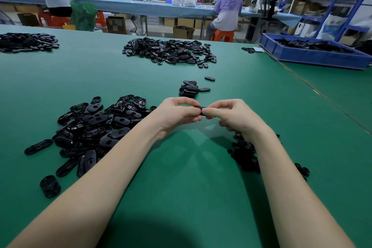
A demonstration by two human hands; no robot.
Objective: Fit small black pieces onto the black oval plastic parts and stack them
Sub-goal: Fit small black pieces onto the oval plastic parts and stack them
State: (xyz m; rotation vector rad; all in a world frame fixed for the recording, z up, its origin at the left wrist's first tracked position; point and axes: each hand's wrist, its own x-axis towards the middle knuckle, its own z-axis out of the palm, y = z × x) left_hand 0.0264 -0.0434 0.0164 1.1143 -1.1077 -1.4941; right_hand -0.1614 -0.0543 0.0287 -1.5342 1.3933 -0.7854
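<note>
Both hands meet over the middle of the green table (181,167), pinching one black oval part (201,109) between them. The left hand (177,113) has thumb and curled fingers closed on its near end; the right hand (231,115) grips the other end the same way, fingertips nearly touching the left's. The part is mostly hidden by the fingers, so whether a small piece is already seated cannot be told.

This looks like the fitting step: a small piece being pressed into the oval held in the air. The supply pile of oval parts (94,127) lies at nine o'clock from the hands, the heap of small black pieces (245,157) at five o'clock under the right forearm, and the short stack of finished parts (189,88) just beyond the hands at twelve o'clock.

Next, the piece probably needs a firm, square thumb press until flush, then a short reach forward to lay the part flat on that stack.
</note>
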